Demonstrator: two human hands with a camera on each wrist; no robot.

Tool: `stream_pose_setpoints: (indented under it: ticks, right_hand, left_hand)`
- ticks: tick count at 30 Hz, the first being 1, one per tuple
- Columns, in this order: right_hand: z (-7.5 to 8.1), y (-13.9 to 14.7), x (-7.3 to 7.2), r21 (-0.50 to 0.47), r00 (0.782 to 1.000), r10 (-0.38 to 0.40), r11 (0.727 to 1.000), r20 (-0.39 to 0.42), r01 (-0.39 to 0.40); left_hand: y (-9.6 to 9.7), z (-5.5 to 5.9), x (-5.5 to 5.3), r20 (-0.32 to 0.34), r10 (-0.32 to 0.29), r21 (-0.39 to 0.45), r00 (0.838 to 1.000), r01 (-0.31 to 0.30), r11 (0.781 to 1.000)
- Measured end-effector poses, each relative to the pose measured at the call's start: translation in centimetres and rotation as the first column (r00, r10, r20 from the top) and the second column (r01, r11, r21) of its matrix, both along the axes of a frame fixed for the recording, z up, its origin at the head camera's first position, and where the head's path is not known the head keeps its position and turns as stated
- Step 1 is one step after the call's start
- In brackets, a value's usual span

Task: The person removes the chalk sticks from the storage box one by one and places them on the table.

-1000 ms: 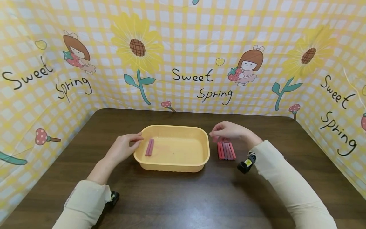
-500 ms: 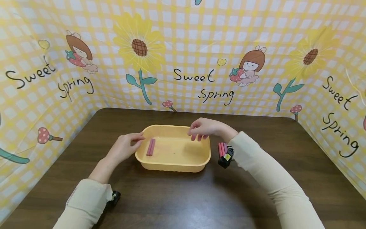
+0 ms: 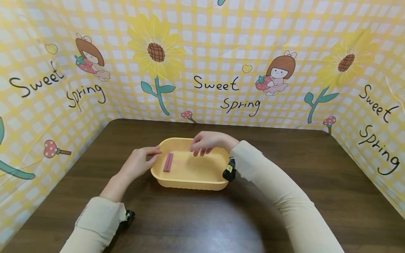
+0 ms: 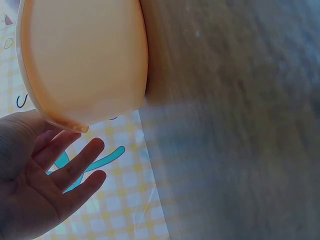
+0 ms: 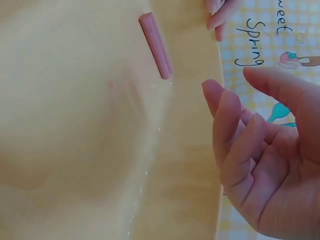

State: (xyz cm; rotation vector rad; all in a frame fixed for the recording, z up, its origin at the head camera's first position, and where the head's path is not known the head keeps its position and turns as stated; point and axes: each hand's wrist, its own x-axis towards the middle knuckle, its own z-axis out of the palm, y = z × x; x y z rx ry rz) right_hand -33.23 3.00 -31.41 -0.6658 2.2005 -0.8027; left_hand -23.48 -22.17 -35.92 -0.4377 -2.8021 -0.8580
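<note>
A yellow plastic tray (image 3: 193,183) stands on the table. Two pink modelling-clay-like sticks (image 3: 168,162) lie side by side inside it near the left end; the right wrist view shows these pink sticks (image 5: 156,46) on its floor. My left hand (image 3: 139,161) holds the tray's left rim by thumb and forefinger, its other fingers spread below in the left wrist view. My right hand (image 3: 209,141) hovers over the tray's far side. Its fingers (image 5: 230,112) bend loosely, thumb apart from forefinger, and nothing shows between them.
The dark wooden table (image 3: 177,221) extends around the tray. A yellow checked cloth (image 3: 209,52) hangs behind and at both sides. My right sleeve (image 3: 269,175) covers the spot to the right of the tray. A black wrist camera (image 3: 229,170) overlaps the tray's right end.
My right hand has moved left from beside the row of pink and red sticks to above the tray. The sleeve now hides that row. My left hand stays at the rim.
</note>
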Motion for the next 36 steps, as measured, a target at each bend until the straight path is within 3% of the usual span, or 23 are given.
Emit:
stream_pose_setpoints:
  ticks: [8,20,28,36]
  right_hand:
    - [-1.4,-2.3,-0.8,0.007,0.999,0.032,0.999,0.012,-0.032]
    - [-4.3,-5.3,-0.8,0.039,0.997,0.041,0.998,0.07,-0.044]
    - [-5.0,-6.4,-0.7,0.036,0.997,0.025,0.999,0.077,-0.027]
    - [-5.4,-7.5,-0.7,0.057,1.0,0.007,0.998,0.015,-0.007]
  left_hand:
    - [0.0,0.0,0.0,0.005,0.005,-0.002,1.0,-0.005,1.0]
    - [0.1,0.1,0.0,0.006,0.006,0.003,1.0,-0.006,1.0]
    - [0.3,0.0,-0.1,0.004,0.007,0.003,1.0,-0.007,1.0]
    - [0.3,0.2,0.1,-0.002,0.02,-0.005,1.0,-0.02,1.0]
